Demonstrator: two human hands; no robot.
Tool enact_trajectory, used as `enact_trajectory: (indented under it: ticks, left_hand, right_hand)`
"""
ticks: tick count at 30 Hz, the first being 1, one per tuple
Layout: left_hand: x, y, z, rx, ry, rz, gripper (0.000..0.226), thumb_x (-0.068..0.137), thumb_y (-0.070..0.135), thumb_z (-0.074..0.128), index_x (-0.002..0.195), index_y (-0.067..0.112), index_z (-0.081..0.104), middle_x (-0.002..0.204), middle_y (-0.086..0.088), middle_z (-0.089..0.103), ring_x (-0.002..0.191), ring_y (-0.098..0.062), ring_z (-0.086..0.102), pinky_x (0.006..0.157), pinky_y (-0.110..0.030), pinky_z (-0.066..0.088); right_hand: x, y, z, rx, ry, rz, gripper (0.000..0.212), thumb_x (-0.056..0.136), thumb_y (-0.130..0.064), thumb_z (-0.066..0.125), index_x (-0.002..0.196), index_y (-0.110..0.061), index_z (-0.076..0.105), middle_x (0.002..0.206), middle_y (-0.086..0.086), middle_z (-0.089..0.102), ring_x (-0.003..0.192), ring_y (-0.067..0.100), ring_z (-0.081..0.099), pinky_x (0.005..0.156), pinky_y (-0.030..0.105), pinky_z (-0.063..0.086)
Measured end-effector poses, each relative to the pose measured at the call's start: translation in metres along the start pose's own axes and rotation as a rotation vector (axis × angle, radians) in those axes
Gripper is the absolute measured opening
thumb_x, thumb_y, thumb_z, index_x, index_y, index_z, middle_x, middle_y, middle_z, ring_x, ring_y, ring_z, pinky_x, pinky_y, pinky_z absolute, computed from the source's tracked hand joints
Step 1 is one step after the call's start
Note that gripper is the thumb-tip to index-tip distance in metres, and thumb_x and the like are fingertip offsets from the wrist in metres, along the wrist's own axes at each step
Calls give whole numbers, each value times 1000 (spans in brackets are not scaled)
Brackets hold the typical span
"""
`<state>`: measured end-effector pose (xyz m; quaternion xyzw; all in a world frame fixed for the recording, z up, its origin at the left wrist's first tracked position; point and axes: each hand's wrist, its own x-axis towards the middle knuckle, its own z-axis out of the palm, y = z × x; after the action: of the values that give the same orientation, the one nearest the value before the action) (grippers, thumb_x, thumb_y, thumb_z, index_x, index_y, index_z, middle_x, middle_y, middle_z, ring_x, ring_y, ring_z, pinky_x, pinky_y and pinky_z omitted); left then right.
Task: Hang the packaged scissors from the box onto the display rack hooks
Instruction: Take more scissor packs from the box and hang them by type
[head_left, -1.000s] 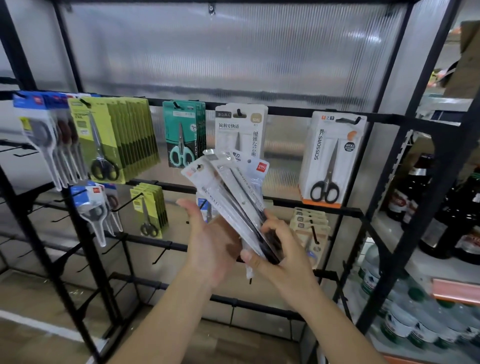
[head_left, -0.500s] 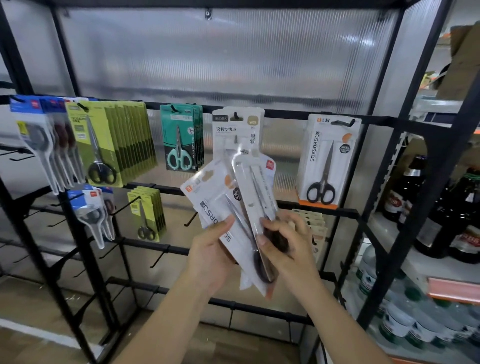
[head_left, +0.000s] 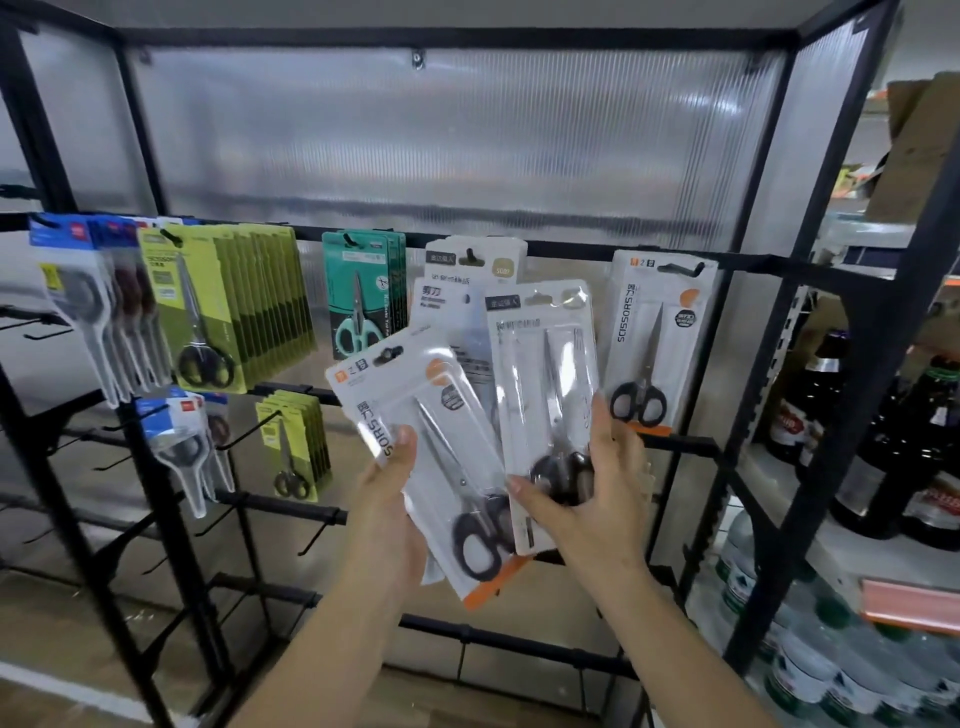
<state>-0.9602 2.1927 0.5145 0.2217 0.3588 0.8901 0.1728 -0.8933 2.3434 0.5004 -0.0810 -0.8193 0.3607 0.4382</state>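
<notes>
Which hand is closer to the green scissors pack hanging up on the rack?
Left. The left hand is below the green scissors pack, just to its right, gripping a white pack. The right hand is farther right, holding another pack.

My left hand (head_left: 387, 512) grips a white orange-edged scissors pack (head_left: 415, 441), tilted left; my right hand (head_left: 582, 499) pinches a clear-fronted white scissors pack (head_left: 545, 384) before the black wire display rack (head_left: 571, 252)
</notes>
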Motion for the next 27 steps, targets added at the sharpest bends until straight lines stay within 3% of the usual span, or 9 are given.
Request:
enact_trajectory:
  ticks: [2,4,7,11,15,19,24,27]
  left_hand:
    - [0,8,-10,-55,-22,30,76,59,47,85,123,14,59,122,-21,62,108,-41,61,76,-50,54]
    - [-1,15,-22,-52,-29,85,62,69,45,78,123,18,61,124,-19,61,111,-40,60,79,-50,53]
    - [-5,29,-37,19,46,124,38,80,42,64,114,24,69,121,-11,66,111,-33,63,77,-42,56]
    - [-11,39,-45,52,126,145,66,67,50,76,123,19,62,120,-13,65,108,-32,64,81,-48,55]
    - [-15,41,-51,28,146,175,34,87,36,47,110,23,68,110,-10,71,99,-27,69,67,-36,58]
    - [-16,44,-53,52,176,173,37,87,37,44,114,22,63,112,-9,70,100,-27,68,70,-38,59]
    - [-14,49,-52,4,184,167,48,83,38,48,125,17,56,111,-11,70,98,-28,69,67,-40,58]
    - [-14,51,-51,-2,203,159,61,79,44,61,131,15,52,117,-12,67,105,-31,65,72,-42,58]
  right_hand:
    - [13,-7,5,-73,-11,-49,101,64,-48,79,138,-44,9,136,1,24,115,0,28,96,22,35]
    - [27,-17,13,-159,-29,-87,103,66,-45,79,144,-34,12,136,8,23,115,11,34,96,28,39]
    - [45,-33,25,-264,-63,-100,104,70,-51,74,149,-27,11,134,2,16,117,15,29,94,25,33]
    - [58,-49,33,-394,-119,-49,102,73,-59,67,149,-26,8,132,3,12,121,20,27,91,27,33]
    - [54,-55,36,-413,-177,-38,102,75,-61,63,149,-24,4,130,4,10,125,23,29,95,29,38]
    - [55,-54,39,-430,-198,2,103,74,-63,62,149,-24,2,125,1,7,121,24,33,93,30,41]
    - [55,-46,47,-442,-308,106,102,81,-51,63,148,-28,-10,142,3,-3,132,28,21,104,40,33]
    - [40,-38,50,-463,-297,69,82,83,-51,59,147,-25,15,147,1,-4,136,27,8,110,46,19]
